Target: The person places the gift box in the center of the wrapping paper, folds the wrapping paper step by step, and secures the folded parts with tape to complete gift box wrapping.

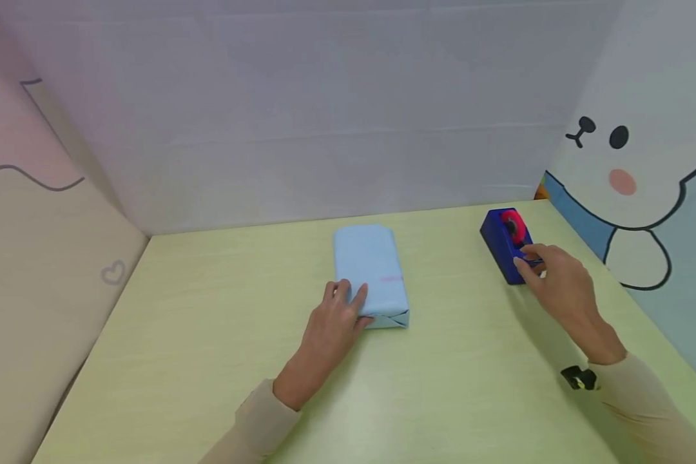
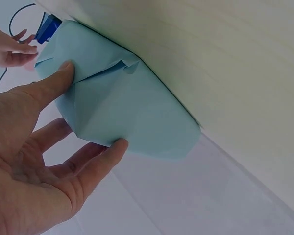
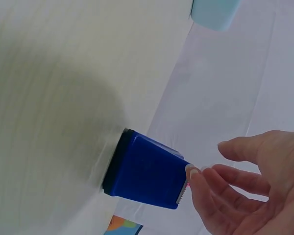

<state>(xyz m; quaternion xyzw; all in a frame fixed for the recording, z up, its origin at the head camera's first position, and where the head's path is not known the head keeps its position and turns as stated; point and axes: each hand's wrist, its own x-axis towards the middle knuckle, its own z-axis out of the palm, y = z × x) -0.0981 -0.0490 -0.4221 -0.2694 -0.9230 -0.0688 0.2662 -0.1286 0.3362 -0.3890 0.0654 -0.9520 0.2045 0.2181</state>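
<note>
A box-shaped package wrapped in light blue paper (image 1: 368, 261) lies on the table. My left hand (image 1: 332, 325) holds its near end, fingers over the top and thumb against the folded end flap (image 2: 105, 81). To the right, a dark blue tape dispenser (image 1: 497, 248) carries a pinkish-red roll (image 1: 519, 225). At the dispenser's front is my right hand (image 1: 565, 283), its fingertips right at the toothed cutter (image 3: 181, 195). In the right wrist view the thumb (image 3: 237, 148) stands apart from those fingers.
The pale wooden table (image 1: 209, 335) backs onto a whitish sheet (image 1: 325, 116). Printed panels border it on both sides, and the right one, with a cartoon face (image 1: 603, 187), is close to the dispenser. A black device (image 1: 579, 378) sits at the right cuff.
</note>
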